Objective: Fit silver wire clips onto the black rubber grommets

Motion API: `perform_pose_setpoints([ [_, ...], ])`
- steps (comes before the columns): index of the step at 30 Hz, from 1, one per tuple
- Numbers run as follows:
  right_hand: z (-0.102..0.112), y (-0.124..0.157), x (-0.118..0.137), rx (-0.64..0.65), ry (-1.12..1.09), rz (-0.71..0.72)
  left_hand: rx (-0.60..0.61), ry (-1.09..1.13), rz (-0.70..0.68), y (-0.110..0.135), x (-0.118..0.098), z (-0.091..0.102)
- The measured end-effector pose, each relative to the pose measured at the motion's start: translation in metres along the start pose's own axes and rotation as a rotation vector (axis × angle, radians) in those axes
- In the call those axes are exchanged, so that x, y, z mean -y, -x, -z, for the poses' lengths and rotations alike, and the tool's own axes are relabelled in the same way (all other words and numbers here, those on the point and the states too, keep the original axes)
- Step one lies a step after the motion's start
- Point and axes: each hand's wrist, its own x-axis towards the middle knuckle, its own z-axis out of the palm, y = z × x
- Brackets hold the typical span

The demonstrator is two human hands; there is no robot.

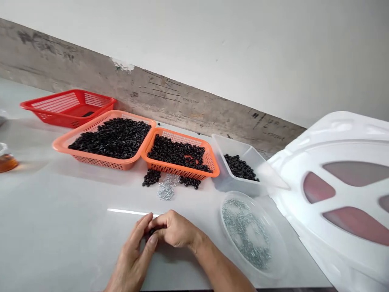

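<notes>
Your left hand [132,255] and right hand [173,229] pinch narrowly together on a small black ring [151,232], mostly hidden. Clear dish [221,235] of grey metal bits [246,235] just right.

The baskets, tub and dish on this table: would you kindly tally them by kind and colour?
Red basket: 1
Orange baskets: 2
Clear tub: 1
Clear dish: 1
Total: 5
</notes>
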Motion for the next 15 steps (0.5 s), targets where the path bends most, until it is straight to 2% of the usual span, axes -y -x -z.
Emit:
perform_pose_setpoints([
  [2,0.014,0.012,0.012,-0.17,0.114,-0.007,-0.016,0.029,0.072,0.001,0.004,0.002],
  [4,0.038,0.028,0.026,-0.376,0.224,0.026,-0.014,0.043,0.098,0.002,0.003,0.003],
  [6,0.073,0.045,0.041,-0.678,0.357,0.06,-0.029,0.056,0.078,0.004,0.0,0.002],
  [8,0.115,0.062,0.055,-1.01,0.572,-0.012,-0.067,0.068,0.04,0.006,-0.004,-0.002],
  [9,0.134,0.069,0.061,-1.129,0.667,-0.054,-0.084,0.071,0.028,0.007,-0.004,-0.003],
  [11,0.164,0.08,0.07,-1.248,0.839,-0.096,-0.092,0.067,0.023,0.008,-0.005,-0.005],
  [12,0.172,0.084,0.073,-1.284,0.941,-0.099,-0.087,0.06,0.03,0.009,-0.004,-0.006],
  [13,0.175,0.085,0.075,-1.311,1.024,-0.081,-0.08,0.054,0.036,0.009,-0.003,-0.006],
  [15,0.165,0.082,0.072,-1.275,1.104,-0.016,-0.063,0.043,0.043,0.009,-0.001,-0.005],
])
